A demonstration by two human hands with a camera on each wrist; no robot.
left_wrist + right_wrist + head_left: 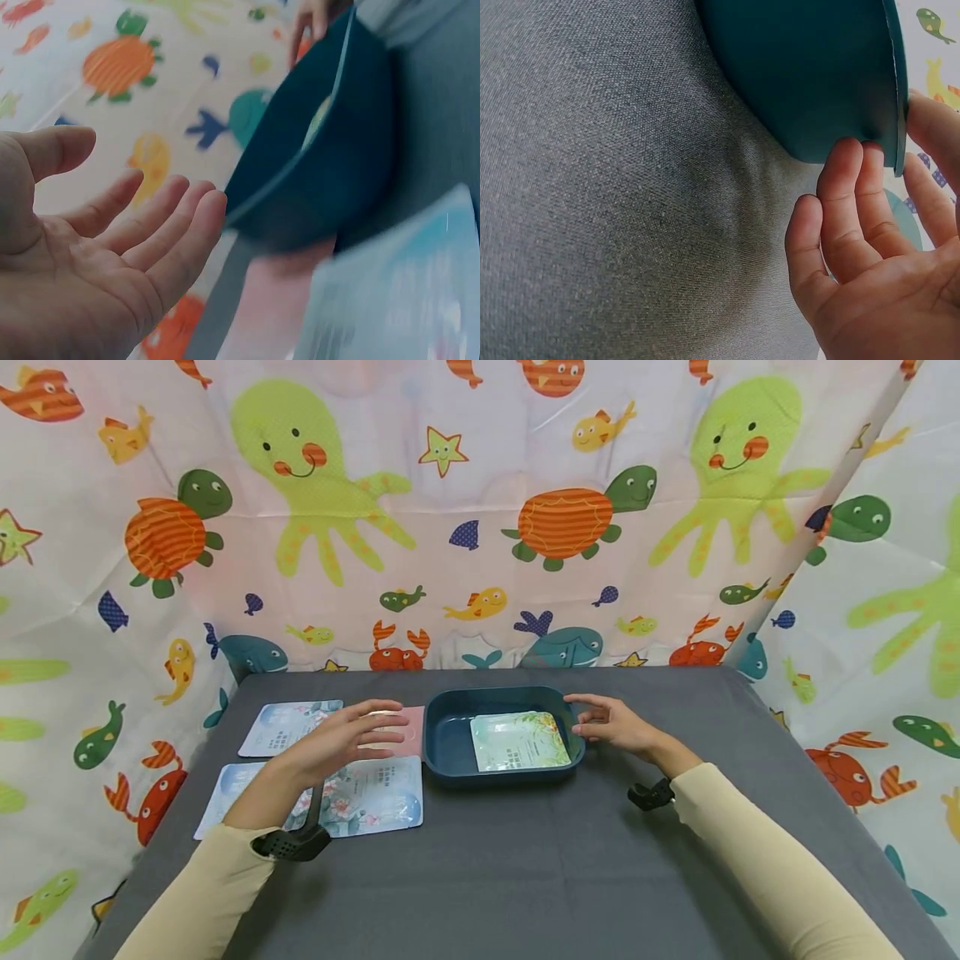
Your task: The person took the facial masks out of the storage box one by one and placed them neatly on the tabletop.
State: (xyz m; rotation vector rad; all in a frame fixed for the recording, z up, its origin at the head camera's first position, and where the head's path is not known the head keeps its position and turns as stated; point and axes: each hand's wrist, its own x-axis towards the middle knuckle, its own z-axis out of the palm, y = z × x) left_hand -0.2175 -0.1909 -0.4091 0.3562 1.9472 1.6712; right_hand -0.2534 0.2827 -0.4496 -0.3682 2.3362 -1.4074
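Observation:
A dark teal plastic storage box [450,739] stands on the table, with a pale green printed sachet [519,742] lying flat inside. My right hand [618,727] holds the box's right end by its rim; the right wrist view shows fingertips [845,157] against the outer wall. To the left of the box, my left hand [348,739] hovers with spread, relaxed fingers, holding nothing. Beneath and beside it lie a pink sachet [408,735], partly hidden, and blue floral sachets: one at the back [288,725] and one in front [382,797].
Another pale blue packet edge [225,789] shows left of my left forearm. Grey cloth [480,885] covers the table. A curtain [465,610] printed with sea animals rises behind and at both sides. Each wrist wears a black camera band [651,795].

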